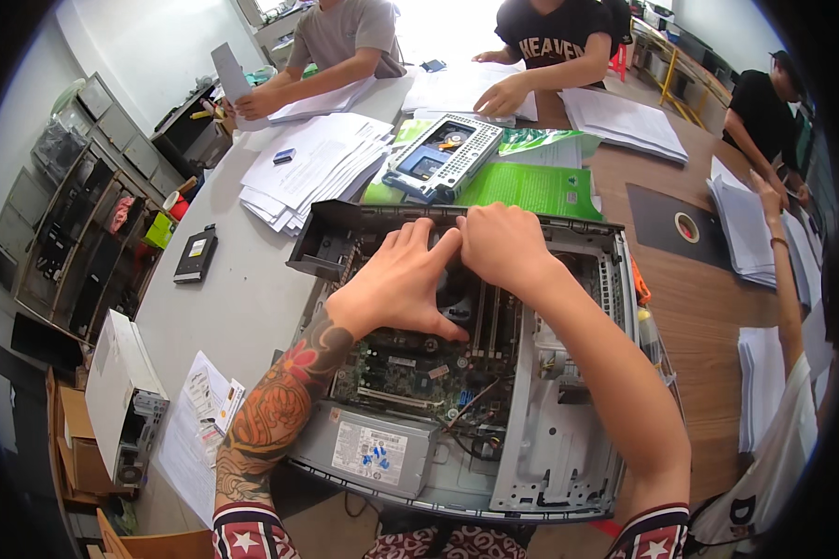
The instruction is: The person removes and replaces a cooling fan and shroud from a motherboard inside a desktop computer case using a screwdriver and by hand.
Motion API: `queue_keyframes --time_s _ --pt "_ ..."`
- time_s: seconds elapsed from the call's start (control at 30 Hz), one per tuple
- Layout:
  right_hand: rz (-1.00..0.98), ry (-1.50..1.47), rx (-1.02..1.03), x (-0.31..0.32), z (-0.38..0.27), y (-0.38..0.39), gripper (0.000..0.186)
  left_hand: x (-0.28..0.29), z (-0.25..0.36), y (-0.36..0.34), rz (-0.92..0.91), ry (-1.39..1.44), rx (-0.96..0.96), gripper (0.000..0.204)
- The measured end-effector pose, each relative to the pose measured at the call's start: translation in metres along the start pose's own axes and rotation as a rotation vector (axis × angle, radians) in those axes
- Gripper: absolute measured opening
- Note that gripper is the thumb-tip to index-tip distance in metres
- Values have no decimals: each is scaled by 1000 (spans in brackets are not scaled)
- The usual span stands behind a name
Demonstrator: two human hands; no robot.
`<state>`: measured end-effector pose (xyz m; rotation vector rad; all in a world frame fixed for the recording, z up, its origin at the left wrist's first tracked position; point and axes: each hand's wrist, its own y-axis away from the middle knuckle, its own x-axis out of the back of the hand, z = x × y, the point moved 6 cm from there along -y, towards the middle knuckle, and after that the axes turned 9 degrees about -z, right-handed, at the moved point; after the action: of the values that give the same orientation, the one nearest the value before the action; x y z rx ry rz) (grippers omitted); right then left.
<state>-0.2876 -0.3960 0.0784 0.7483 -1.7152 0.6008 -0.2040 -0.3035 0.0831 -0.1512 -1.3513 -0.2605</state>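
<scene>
An opened desktop computer case lies before me with its motherboard and power supply exposed. My left hand grips a black cooler part inside, thumb low and fingers toward the case's far edge. Just right of it, my right hand is curled at the top of that part; what its fingertips hold is hidden.
A metal drive cage sits on green packaging beyond the case. Paper stacks, a black drive and a silver computer lie around. Co-workers handle papers across the table and on the right.
</scene>
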Motion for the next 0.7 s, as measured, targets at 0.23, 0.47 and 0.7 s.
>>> queue_keyframes --time_s 0.23,0.47,0.7 --pt "22 -43 38 1 4 2 33 -5 -2 -2 -5 1 2 92" --pt "-54 -70 29 12 9 2 23 2 2 0 52 -38 -20 88" --pt "-93 -146 61 24 28 4 25 1 -1 -1 29 -25 -1 85"
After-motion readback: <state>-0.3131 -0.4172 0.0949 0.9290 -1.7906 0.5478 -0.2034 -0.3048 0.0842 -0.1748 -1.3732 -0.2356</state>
